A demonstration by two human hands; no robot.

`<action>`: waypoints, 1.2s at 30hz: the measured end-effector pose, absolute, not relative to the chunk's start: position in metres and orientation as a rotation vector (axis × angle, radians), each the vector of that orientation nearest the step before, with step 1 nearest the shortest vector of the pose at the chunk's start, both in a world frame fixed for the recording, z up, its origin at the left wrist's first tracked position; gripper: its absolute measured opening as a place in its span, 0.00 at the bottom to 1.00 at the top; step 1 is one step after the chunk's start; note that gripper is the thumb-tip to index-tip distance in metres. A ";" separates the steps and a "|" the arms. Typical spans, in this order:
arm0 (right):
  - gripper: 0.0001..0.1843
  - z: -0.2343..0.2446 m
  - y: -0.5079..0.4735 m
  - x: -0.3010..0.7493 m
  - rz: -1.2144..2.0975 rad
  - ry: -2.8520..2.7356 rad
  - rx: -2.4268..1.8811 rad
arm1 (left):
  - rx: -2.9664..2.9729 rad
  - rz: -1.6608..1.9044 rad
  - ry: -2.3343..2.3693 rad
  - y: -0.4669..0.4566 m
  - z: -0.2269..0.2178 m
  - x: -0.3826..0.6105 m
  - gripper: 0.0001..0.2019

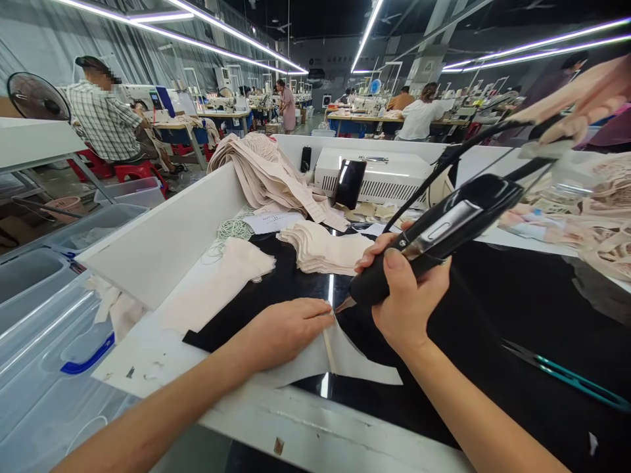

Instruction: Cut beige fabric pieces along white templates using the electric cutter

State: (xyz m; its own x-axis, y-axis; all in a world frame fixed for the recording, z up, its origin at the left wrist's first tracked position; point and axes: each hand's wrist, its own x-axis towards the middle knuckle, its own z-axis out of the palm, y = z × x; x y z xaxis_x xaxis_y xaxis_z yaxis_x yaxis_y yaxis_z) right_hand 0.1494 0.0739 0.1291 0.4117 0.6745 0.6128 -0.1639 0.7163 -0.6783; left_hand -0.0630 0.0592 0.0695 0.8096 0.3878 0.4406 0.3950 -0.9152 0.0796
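Observation:
My right hand [405,289] is closed around the black handle of a corded hand tool [444,230], whose pointed tip touches a pale fabric piece [340,358] on the black work surface [493,315]. My left hand [288,328] lies flat with fingers stretched out, pressing that fabric down just left of the tip. A thin pale strip runs down from the tip across the fabric.
A stack of cut beige pieces [323,248] and a heap of beige fabric [269,172] lie behind. A white machine box [379,176] stands at the back. Teal-handled scissors [566,376] lie at right. Clear plastic bins [44,328] sit at left. Another person's hand [586,92] reaches in top right.

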 end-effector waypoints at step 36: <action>0.24 0.148 0.047 0.162 0.572 -0.941 -0.607 | -3.050 -0.791 -0.630 0.061 0.097 -0.055 0.17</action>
State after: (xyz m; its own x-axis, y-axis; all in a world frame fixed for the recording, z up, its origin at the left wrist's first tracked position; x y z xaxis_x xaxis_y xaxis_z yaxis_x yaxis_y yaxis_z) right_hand 0.1625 0.0469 0.1476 0.4696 0.6826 0.5599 -0.1827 0.6956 -0.6948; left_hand -0.0550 0.0605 0.0966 0.8021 0.3896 0.4525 0.3544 -0.9205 0.1644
